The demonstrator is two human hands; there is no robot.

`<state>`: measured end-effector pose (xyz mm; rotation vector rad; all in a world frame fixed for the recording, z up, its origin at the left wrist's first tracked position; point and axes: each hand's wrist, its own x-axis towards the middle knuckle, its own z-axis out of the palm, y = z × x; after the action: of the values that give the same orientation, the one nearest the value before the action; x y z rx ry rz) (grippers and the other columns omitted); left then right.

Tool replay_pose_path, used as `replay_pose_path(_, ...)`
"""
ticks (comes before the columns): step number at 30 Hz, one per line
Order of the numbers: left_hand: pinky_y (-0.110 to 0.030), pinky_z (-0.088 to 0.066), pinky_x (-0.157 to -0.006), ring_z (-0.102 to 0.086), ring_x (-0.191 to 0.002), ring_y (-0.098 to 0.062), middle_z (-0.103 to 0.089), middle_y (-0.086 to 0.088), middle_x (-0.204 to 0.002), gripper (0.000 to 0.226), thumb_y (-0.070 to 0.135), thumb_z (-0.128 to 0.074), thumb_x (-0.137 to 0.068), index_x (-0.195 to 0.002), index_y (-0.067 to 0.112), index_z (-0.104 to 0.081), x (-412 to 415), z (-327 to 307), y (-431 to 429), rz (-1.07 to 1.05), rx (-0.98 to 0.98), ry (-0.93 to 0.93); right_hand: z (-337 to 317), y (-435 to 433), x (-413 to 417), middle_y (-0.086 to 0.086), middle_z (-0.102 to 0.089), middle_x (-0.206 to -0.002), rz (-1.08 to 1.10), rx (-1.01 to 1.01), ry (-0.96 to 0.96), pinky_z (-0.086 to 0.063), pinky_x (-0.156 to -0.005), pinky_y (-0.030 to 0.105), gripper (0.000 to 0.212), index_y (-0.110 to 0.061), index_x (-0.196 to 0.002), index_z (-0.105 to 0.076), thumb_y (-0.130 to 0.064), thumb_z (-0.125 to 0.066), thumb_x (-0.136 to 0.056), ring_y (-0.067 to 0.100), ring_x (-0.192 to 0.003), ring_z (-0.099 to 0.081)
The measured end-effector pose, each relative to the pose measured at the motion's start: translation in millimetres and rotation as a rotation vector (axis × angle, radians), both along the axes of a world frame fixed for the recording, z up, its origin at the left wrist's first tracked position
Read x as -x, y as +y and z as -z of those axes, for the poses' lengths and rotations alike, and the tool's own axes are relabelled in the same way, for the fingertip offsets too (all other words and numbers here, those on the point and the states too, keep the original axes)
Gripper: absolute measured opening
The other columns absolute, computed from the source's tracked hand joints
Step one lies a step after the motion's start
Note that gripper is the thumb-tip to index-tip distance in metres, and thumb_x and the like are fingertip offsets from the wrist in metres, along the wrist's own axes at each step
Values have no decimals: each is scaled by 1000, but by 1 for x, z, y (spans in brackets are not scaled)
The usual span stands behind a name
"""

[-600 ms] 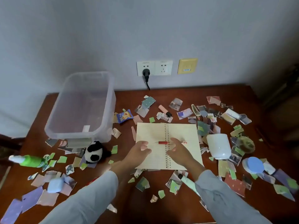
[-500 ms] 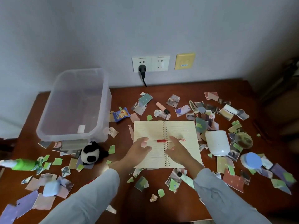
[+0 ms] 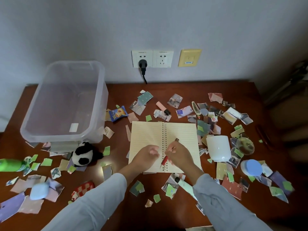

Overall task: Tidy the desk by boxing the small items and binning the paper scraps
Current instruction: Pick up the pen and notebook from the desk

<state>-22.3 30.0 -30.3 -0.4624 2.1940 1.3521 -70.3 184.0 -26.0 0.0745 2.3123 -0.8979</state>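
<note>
Right grip (image 3: 180,155) pinches a red pen (image 3: 164,161) over the spiral spine of the notebook (image 3: 146,134). Left grip (image 3: 144,156), fingers curled on nothing, rests on the notebook's left page. Paper scraps (image 3: 145,98) ring the notebook on the tabletop (image 3: 183,90), and a clear box (image 3: 100,97) stands left of the notebook.

Your left hand (image 3: 145,156) lies knuckles up, its fingers (image 3: 154,151) curled in toward the palm, with nothing showing in them. Just beside it, your right hand (image 3: 180,155) is knuckles up too, pinching a red pen (image 3: 164,160) whose lower end sticks out below the thumb side. Both arms rise from the bottom edge in light grey sleeves (image 3: 93,205), angling toward each other, with the wrists bare.
</note>
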Motion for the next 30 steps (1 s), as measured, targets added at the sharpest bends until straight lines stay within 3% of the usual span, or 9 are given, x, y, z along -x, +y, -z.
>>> replay_pose_path(2, -25, -39, -101, -55, -119, -16, -61, -2, -125, 35, 20, -55, -94, -128, 11, -58, 1, -4, 2, 2, -20, 2, -4, -2, 2, 1, -62, -84, 13, 68, -14, -59, -73, 46, 13, -29, -80, -48, -23, -58, -85, 24, -69, -69)
replay_pose_path(6, -29, -52, -81, -69, -79, -13, -70, 1, -80, 18, 9, -60, -87, -103, 15, -68, 5, -15, 4, -132, -66, 27, -19, -10, 10, 16, -65, -85, 6, 150, -13, -59, -69, 47, 29, -24, -100, -37, -17, -63, -87, 24, -60, -70)
replay_pose_path(10, -18, -49, -64, -65, -71, -9, -66, 0, -76, 16, 12, -67, -87, -102, 14, -64, 11, -30, 3, -239, -150, 55, -33, -16, 27, 18, -66, -90, 52, 232, -46, -61, -64, 38, 77, -28, -141, -19, -15, -70, -85, 29, -70, -71)
replay_pose_path(12, -16, -48, -60, -64, -69, -8, -67, 1, -76, 20, 11, -70, -85, -104, 11, -65, 15, -37, 0, -244, -170, 81, -41, -20, 34, 13, -68, -85, 64, 284, -88, -60, -63, 35, 90, -28, -150, -14, -18, -74, -83, 28, -72, -72)
replay_pose_path(13, -16, -49, -59, -64, -67, -8, -67, 0, -75, 20, 10, -70, -85, -105, 9, -65, 17, -41, -2, -247, -182, 90, -45, -22, 37, 12, -68, -83, 69, 305, -107, -60, -65, 35, 84, -23, -149, -23, -19, -74, -83, 28, -73, -72)
replay_pose_path(16, -18, -52, -62, -62, -68, -12, -68, -6, -80, 16, 7, -63, -91, -106, 7, -63, 26, -46, -11, -280, -231, 51, -54, -31, 47, 11, -67, -89, 111, 346, -149, -59, -69, 36, 39, -9, -127, -53, -17, -64, -90, 25, -75, -68)
replay_pose_path(20, -25, -55, -72, -63, -76, -20, -70, -13, -88, 15, 5, -58, -93, -106, 10, -66, 33, -40, -25, -296, -267, -30, -49, -40, 60, 6, -65, -88, 179, 405, -184, -54, -68, 32, 16, -7, -109, -60, -15, -56, -95, 20, -76, -64)
replay_pose_path(25, -13, -47, -74, -60, -90, -11, -65, 3, -101, 25, 12, -65, -88, -113, 18, -64, 54, -22, -41, -134, 28, 41, -31, -48, 72, 10, -66, -91, 201, 401, -198, -57, -67, 32, 20, -8, -111, -56, -13, -61, -93, 20, -72, -67)
replay_pose_path(30, -30, -43, -100, -48, -122, -13, -53, 7, -133, 42, 25, -65, -87, -128, 30, -55, 84, -9, -51, 91, 380, 157, -14, -42, 88, 14, -66, -90, 256, 375, -205, -58, -66, 34, 24, -8, -111, -54, -13, -64, -90, 20, -67, -68)
